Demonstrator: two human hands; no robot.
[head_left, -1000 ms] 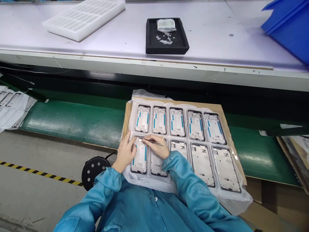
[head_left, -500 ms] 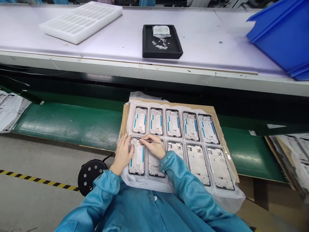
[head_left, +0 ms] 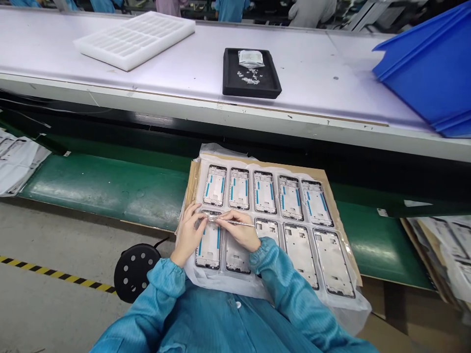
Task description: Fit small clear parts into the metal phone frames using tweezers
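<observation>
In my right hand (head_left: 239,229) is a pair of thin metal tweezers (head_left: 241,223), the rear end sticking out to the right. My left hand (head_left: 190,230) is at the upper left of the nearest-left phone frame (head_left: 209,247), thumb and forefinger drawn together by the tweezers' tip. Whatever they pinch there is too small to make out. This frame has blue strips along its sides and lies in a clear plastic tray (head_left: 252,215) of phone frames. Blue strips also show on the back-row frames, such as this one (head_left: 264,191); the front-row frames to the right show bare metal.
On the bench above, a black tray (head_left: 230,88) holds a small clear bag (head_left: 251,59) and tiny clear pieces (head_left: 250,80). A white foam tray (head_left: 136,41) and a blue bin (head_left: 430,63) flank it. A black round stool (head_left: 136,272) stands at lower left. Several people are across the bench.
My left thumb and forefinger have come together at the tweezers' tip. My right hand has shifted slightly right, and the tweezers now lie flatter. The view has tilted up a little.
</observation>
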